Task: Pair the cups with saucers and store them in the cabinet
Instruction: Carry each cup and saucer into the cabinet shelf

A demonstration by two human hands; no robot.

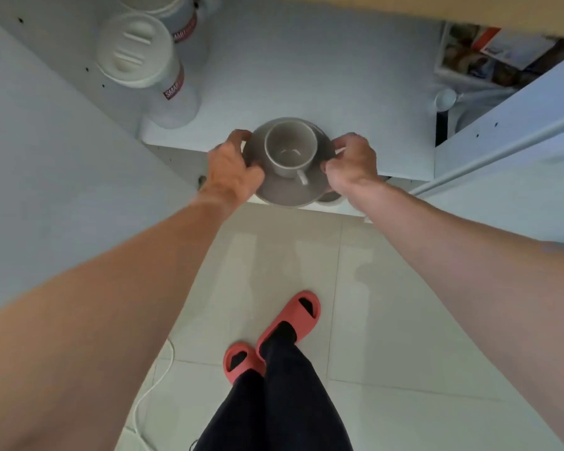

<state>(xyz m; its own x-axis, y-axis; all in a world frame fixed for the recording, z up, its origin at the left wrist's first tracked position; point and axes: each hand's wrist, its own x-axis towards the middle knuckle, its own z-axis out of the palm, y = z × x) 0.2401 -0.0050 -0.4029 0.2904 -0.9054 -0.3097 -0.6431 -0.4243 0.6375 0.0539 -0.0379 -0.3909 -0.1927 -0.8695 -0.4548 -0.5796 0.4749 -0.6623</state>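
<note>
A grey cup (290,148) stands upright on a grey saucer (284,192), its handle pointing toward me. My left hand (232,167) grips the saucer's left rim and my right hand (352,164) grips its right rim. The pair hangs over the front edge of the white cabinet shelf (306,76). I cannot tell whether the saucer touches the shelf. A second grey rim (331,198) peeks out just under the saucer's right side.
Two white lidded containers (144,60) stand at the shelf's back left. A printed box (495,56) and a small glass (445,99) sit at the right. The open cabinet door (518,141) stands at the right. A white cable (150,395) lies on the tiled floor.
</note>
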